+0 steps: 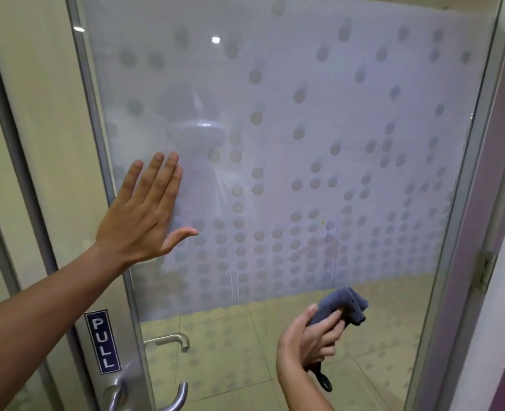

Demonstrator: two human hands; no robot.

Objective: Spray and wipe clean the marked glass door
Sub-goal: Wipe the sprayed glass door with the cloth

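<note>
The left hand [147, 209] is spread flat, fingers together and thumb out, palm pressed against the glass door [349, 120] near its left edge; it grips nothing. The right hand [310, 336] sits lower, close to the bottom of the frosted area, fingers curled tight around a bunched grey cloth [344, 304] whose loose end pokes up and to the right of the knuckles. A small black loop [325, 381] hangs below that fist; I can't make out what it belongs to.

The door fills most of the view. Its frosted film carries rows of grey dots, dense low down and thinning toward the top, with faint vertical streaks just above the cloth. Below the film the glass is clear, and a tiled floor [230, 351] shows through it. Blurred shapes behind the frosting are too vague to name.

On the metal door stile [97, 120] at the left, a dark blue plate [103, 341] reads "PULL" in white letters running downward. Beneath it is a silver lever handle [177, 396], cut off by the bottom edge, and a second handle [171, 341] shows through the glass. A hinge [485, 268] sits on the frame at the right.
</note>
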